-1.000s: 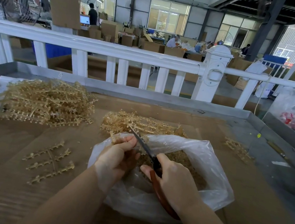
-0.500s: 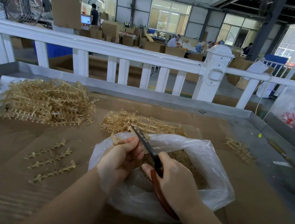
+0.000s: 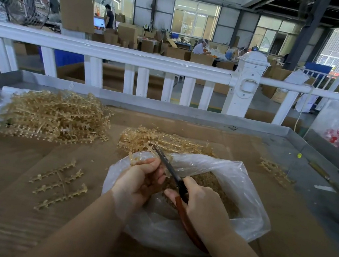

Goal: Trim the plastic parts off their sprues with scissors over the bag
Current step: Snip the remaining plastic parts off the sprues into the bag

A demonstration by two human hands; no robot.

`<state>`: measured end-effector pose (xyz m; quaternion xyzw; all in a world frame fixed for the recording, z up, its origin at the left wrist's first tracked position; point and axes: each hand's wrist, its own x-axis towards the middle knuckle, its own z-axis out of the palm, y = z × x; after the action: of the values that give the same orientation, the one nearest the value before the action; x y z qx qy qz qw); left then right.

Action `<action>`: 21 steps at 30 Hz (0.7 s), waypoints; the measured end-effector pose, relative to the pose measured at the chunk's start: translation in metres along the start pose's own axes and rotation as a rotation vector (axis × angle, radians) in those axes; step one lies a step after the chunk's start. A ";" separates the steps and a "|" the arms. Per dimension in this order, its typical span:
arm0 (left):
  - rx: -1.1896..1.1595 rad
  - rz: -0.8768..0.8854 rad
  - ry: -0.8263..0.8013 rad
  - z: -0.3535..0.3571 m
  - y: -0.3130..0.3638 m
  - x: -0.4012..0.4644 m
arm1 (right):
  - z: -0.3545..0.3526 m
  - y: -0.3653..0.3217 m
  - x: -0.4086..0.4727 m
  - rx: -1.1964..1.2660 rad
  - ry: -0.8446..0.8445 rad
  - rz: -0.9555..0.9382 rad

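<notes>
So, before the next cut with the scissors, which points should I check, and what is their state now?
1. Right hand grips the scissors: ok.
2. Left hand holds the sprue: ok.
3. Cut happens over the open bag: ok.
4. Left fingers away from the blades: cannot tell, they are very near.
5. Cut parts collect inside the bag: ok.
6. More sprues in the pile on the left: ok.

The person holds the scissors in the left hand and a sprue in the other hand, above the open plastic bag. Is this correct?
Not quite. In the head view the scissors are in the right hand; the left hand holds the sprue. The rest is correct: both are above the open plastic bag.
</notes>
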<state>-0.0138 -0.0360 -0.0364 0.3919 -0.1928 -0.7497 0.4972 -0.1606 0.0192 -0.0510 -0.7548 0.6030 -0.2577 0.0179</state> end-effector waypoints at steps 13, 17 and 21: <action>0.063 0.044 0.051 -0.003 0.003 0.004 | 0.000 0.002 -0.004 0.035 0.028 -0.003; 0.116 0.047 0.051 -0.001 0.000 0.003 | 0.001 0.001 -0.003 0.074 0.023 0.007; 0.129 0.030 0.043 -0.001 0.000 0.002 | 0.002 -0.001 -0.001 0.095 0.016 0.013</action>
<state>-0.0129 -0.0372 -0.0379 0.4361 -0.2359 -0.7196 0.4862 -0.1594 0.0203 -0.0526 -0.7470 0.5953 -0.2917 0.0507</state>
